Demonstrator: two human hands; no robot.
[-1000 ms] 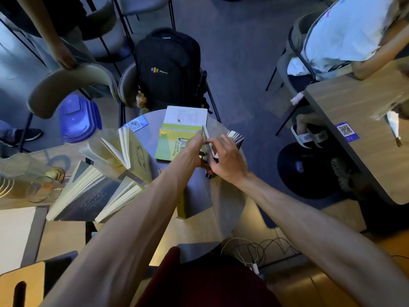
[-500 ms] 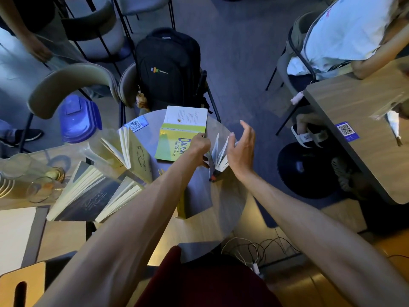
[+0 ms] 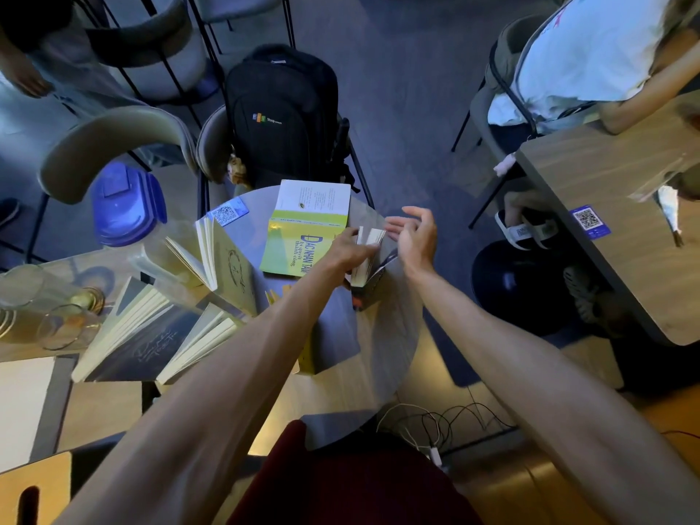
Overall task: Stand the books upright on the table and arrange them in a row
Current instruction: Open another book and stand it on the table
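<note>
Now my left hand [image 3: 346, 248] grips a small book [image 3: 366, 259] standing on the round table [image 3: 382, 335] at its far right, just beside the flat yellow-green book [image 3: 291, 244]; my right hand [image 3: 414, 236] hovers open beside it.

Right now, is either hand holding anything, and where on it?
The left hand grips the small standing book by the top of its pages. The right hand is open beside it, holding nothing.
</note>
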